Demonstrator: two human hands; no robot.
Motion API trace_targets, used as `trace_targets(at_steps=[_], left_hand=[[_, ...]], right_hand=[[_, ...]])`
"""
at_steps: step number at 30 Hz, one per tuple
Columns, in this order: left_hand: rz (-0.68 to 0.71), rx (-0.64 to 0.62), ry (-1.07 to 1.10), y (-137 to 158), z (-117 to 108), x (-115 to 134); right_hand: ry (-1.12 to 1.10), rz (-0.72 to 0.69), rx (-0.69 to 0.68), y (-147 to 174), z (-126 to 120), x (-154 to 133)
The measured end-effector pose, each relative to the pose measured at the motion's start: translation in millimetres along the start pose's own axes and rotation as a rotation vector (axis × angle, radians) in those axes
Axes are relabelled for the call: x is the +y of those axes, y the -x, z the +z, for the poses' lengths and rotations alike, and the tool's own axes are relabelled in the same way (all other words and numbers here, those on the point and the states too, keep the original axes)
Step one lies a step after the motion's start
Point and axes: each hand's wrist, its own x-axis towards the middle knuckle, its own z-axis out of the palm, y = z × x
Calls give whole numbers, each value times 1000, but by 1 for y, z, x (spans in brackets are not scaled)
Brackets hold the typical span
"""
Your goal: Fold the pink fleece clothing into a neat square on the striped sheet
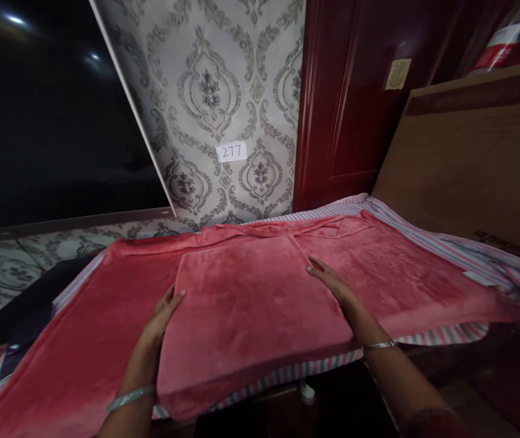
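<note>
A thick, square-edged piece of pink plush (250,304) lies in the middle of the surface, its near edge reaching the front. I cannot tell whether it is a folded blanket or a covered cushion. Beneath it spreads a wide pink plush blanket (95,316), with a loose rumpled fold along the back. My left hand (163,313) touches the left side of the square piece, thumb on its edge and fingers partly hidden. Along the opposite edge, my right hand (328,280) rests with fingers stretched out. Each wrist wears a bangle.
A striped sheet (428,243) lies under the blanket. To the left stands a dark screen (59,121); a cardboard box (469,158) leans at the right, with a bottle (503,45) above it. A card marked 277 (231,151) is on the patterned wall (209,73).
</note>
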Motion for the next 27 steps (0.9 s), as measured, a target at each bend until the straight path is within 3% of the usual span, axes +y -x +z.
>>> trace_targets(at_steps=[6,14,20,24,27], left_hand=[[10,29,-58,7,-1,2],[45,-62,-66,10,0,6],[168,32,-26,10,8,26],[212,32,101,38,23,58],[265,59,199,61,41,67]], right_hand=[[34,-15,15,-1,-1,9],[-82,3,-127,6,3,-16],[70,-141,-178,-7,1,-71],[216,-283,-237,-40,-12,-125],[249,-412,-266,-76,-24,-165]])
